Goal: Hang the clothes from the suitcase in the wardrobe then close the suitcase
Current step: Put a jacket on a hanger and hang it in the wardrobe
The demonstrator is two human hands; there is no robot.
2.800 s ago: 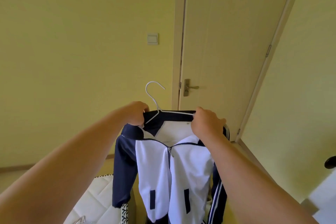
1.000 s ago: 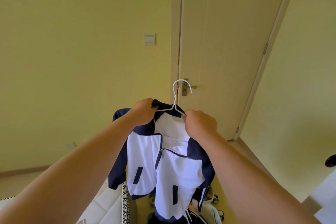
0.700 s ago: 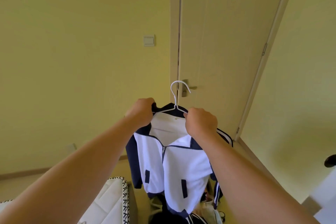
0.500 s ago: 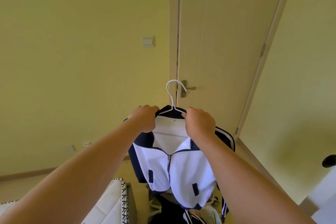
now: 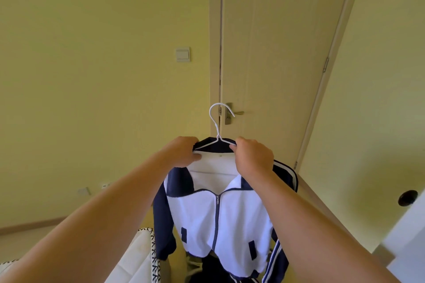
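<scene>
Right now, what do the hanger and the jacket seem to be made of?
Hanger: thin wire, likely metal with a smooth white coating. It is very slim and bent into a round hook.
Jacket: soft fabric, probably a synthetic sportswear knit, white and navy, mostly matte. It drapes and creases loosely around its zip.

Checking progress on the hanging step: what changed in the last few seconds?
The white hanger shifted right and straightened; its hook, earlier leaning left of the collar, now stands centred over the navy-and-white jacket. The left hand and right hand drew closer together. Both still grip the collar at the hanger's shoulders; the jacket stays zipped.
</scene>
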